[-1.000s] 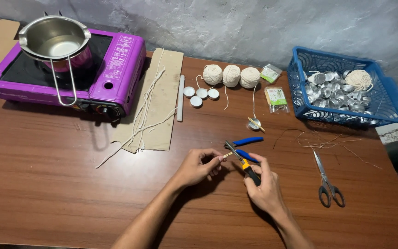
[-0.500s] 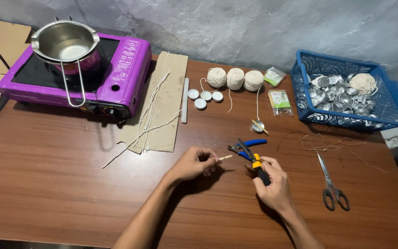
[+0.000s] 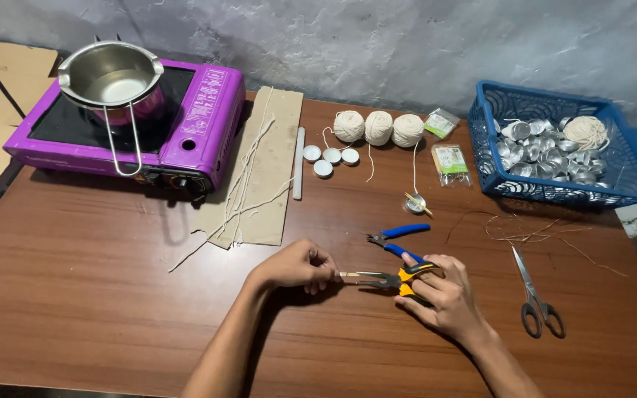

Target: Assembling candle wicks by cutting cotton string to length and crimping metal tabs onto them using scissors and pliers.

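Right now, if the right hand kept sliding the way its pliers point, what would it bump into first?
The right hand aims its yellow-handled pliers leftward, so it would probably meet the left hand first, which pinches a small piece at the tips.

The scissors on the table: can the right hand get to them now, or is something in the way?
Probably yes, but not freely. The scissors lie flat on the bare table just to the outer side of the right hand, with nothing between. That hand is holding the yellow-handled pliers, so it would need to put them down first.
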